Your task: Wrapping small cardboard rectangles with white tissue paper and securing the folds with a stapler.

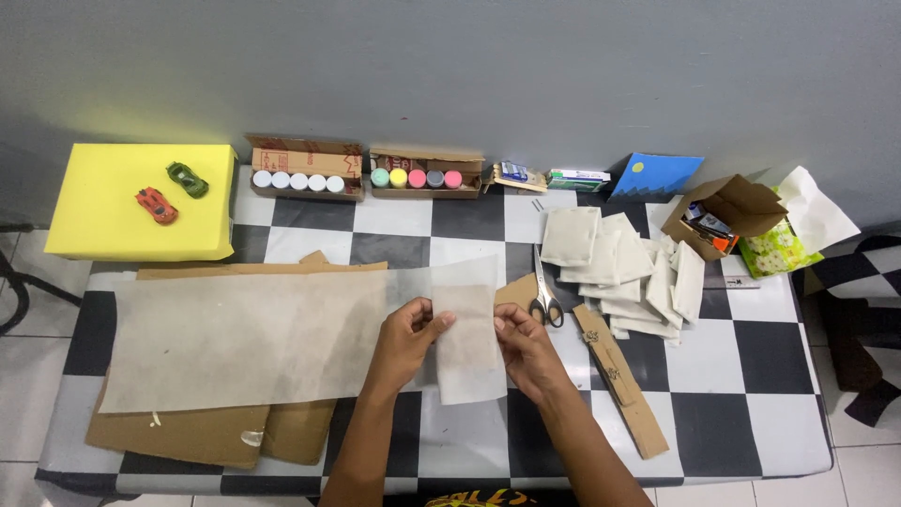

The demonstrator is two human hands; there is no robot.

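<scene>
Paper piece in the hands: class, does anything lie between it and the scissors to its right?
Nothing visible does. The paper piece is pinched by the left hand and right hand; the scissors lie just beyond its right edge, partly on a cardboard scrap.

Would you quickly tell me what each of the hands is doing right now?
Left hand: closed on the left edge of the folded paper piece.
Right hand: closed on its right edge.
</scene>
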